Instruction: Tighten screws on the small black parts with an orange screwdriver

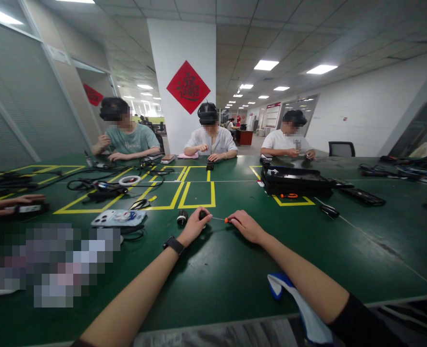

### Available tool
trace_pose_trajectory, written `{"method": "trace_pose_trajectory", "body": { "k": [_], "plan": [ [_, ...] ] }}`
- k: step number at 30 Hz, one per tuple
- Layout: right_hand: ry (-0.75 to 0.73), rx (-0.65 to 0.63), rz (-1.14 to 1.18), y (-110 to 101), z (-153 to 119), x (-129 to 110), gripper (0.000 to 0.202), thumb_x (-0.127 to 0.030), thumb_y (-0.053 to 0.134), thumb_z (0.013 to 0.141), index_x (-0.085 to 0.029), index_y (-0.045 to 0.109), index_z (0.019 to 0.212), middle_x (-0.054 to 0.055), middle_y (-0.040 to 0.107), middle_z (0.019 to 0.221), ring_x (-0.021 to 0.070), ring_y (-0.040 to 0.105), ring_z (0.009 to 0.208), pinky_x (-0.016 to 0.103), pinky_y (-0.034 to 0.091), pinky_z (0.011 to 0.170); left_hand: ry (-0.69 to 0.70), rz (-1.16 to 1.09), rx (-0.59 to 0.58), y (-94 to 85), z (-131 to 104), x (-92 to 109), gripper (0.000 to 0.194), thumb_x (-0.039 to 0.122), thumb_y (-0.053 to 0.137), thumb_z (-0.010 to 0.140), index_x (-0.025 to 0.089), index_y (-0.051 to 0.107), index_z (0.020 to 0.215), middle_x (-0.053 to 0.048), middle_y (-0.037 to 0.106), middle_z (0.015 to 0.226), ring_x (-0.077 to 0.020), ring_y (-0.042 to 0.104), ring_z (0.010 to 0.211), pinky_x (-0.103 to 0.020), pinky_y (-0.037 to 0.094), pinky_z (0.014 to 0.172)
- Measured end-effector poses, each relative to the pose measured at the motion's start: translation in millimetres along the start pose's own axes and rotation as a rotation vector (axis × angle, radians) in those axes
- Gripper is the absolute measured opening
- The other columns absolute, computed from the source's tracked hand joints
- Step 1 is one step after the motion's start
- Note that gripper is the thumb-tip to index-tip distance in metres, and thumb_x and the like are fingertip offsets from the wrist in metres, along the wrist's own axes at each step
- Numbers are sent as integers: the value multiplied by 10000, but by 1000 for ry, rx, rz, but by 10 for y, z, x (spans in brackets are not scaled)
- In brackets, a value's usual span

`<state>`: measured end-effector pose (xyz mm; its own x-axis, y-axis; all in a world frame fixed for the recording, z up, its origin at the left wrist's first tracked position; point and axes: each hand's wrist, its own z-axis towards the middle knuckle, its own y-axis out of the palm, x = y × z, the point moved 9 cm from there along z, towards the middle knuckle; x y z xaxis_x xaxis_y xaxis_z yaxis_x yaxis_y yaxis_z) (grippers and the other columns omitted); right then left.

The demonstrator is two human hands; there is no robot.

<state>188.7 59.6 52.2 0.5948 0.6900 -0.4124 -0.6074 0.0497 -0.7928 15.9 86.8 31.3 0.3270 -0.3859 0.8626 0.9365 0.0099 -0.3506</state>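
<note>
My right hand (247,225) is closed around a screwdriver (227,220) with an orange handle, most of it hidden by the fingers. Its thin metal shaft points left, toward my left hand (194,227). Held in that hand is a small black rounded part (202,215), partly covered by the fingers; the screwdriver's tip reaches it or comes very close, I cannot tell which. Just left of my left hand, a small black cylinder with a white band (182,218) stands on the green table (213,274).
Further left lie a phone in a patterned case (119,218) and tangled black cables (105,185). Black trays (296,179) stand at the back right, an orange-handled screwdriver (289,195) before them. A blue-white strap (300,303) lies by my right forearm. Several people sit around the table.
</note>
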Motion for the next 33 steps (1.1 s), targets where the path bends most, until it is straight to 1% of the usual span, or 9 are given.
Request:
{"method": "trace_pose_trajectory", "body": {
  "k": [2, 7, 12, 17, 23, 25, 30, 33],
  "plan": [
    [-15, 0, -5, -2, 1, -13, 234, -265, 367, 913, -200, 587, 959, 46, 573, 917, 172, 477, 899, 327, 365, 830, 3, 5, -1, 1, 0, 1, 237, 404, 529, 747, 184, 534, 836, 14, 559, 711, -125, 517, 673, -243, 409, 653],
    [-28, 24, 6, -31, -12, -17, 181, -272, 434, 884, -179, 580, 935, 55, 556, 912, 177, 475, 886, 323, 376, 802, -3, 14, 4, -2, -5, 0, 248, 409, 537, 737, 180, 536, 833, 11, 561, 726, -125, 516, 678, -242, 411, 650],
    [-25, 40, 24, -44, -24, 0, 144, -257, 486, 853, -181, 567, 946, 56, 551, 915, 184, 471, 890, 326, 381, 793, -13, 14, 12, -12, -8, -4, 269, 428, 545, 727, 180, 539, 832, 9, 567, 734, -128, 521, 682, -245, 415, 656],
    [-18, 40, 51, -36, -15, 13, 137, -241, 523, 828, -186, 550, 951, 52, 552, 926, 187, 470, 904, 328, 383, 796, -23, 17, 15, -14, -4, -28, 279, 438, 540, 729, 181, 539, 835, 11, 565, 725, -128, 521, 672, -243, 412, 639],
    [-3, 37, 62, -39, -16, 8, 161, -257, 566, 800, -185, 543, 941, 48, 552, 935, 181, 474, 892, 320, 388, 791, -11, 16, 7, -7, -5, 0, 266, 427, 531, 739, 179, 535, 834, 15, 559, 715, -125, 519, 666, -246, 411, 647],
    [9, 25, 62, -30, -14, 13, 176, -275, 546, 815, -185, 548, 966, 52, 555, 943, 182, 475, 893, 321, 390, 789, 2, 19, 8, -8, -5, 18, 254, 418, 531, 741, 179, 535, 828, 16, 559, 711, -125, 519, 670, -249, 409, 664],
    [10, 11, 54, -16, -2, 16, 205, -263, 389, 900, -198, 568, 976, 49, 566, 925, 177, 476, 907, 332, 377, 818, 2, 29, 4, -6, 0, 15, 234, 401, 530, 746, 180, 534, 825, 15, 559, 720, -125, 517, 675, -246, 406, 664],
    [9, 22, 54, -23, -4, 22, 179, -238, 410, 888, -191, 563, 967, 51, 558, 927, 176, 477, 898, 330, 382, 810, 4, 24, 1, -3, 2, 8, 240, 404, 537, 741, 180, 535, 829, 13, 561, 729, -125, 518, 679, -244, 407, 662]
  ]
}}
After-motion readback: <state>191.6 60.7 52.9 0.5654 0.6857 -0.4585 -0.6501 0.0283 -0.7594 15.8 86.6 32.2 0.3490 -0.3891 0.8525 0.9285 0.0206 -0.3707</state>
